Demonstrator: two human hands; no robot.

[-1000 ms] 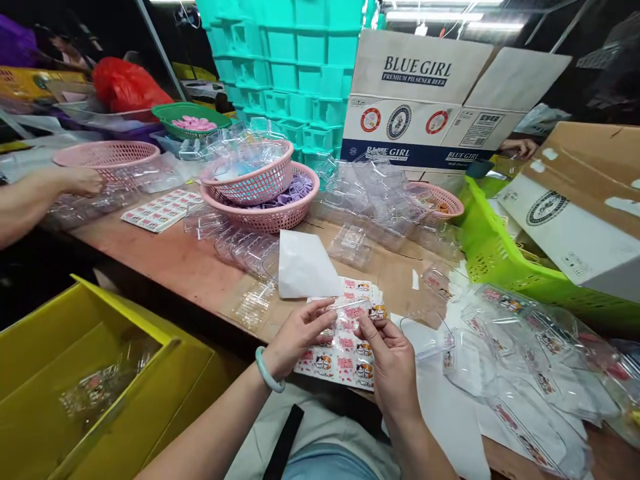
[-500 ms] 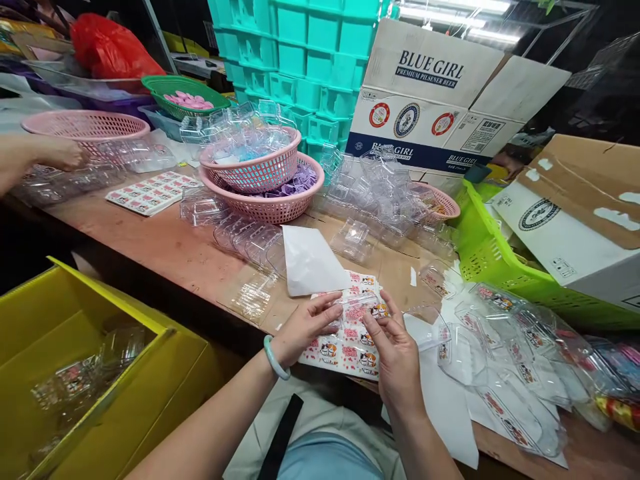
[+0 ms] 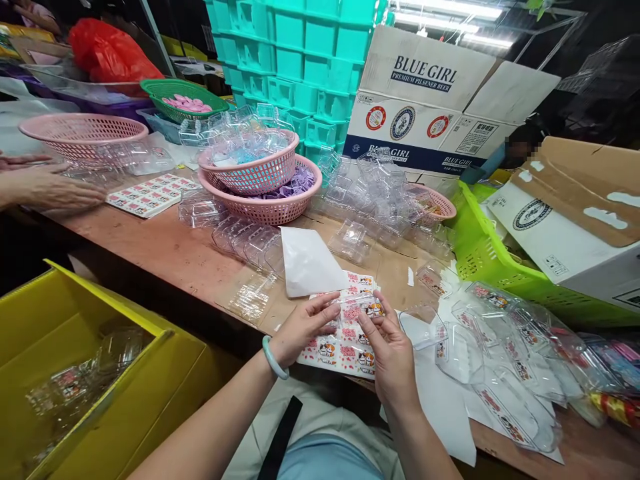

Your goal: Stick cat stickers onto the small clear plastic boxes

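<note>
Plastic case (image 3: pixel 354 299) | over sticker sheet (image 3: pixel 347 355) | left fingers (image 3: pixel 320 311) lightly gripping, right fingers (image 3: pixel 369 328) pinching opposite end

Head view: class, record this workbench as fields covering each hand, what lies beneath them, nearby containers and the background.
left hand: fingers at a clear plastic case, pale bracelet on wrist
right hand: thumb and fingers at the case's other end
beneath hands: cat sticker sheets
containers: two stacked pink baskets, a lime-green basket, a yellow box
background: stacked turquoise crates, a Blue Girl carton

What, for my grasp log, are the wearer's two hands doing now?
Left hand: partly closed, holding a clear plastic case.
Right hand: partly closed, holding the same case.
</note>
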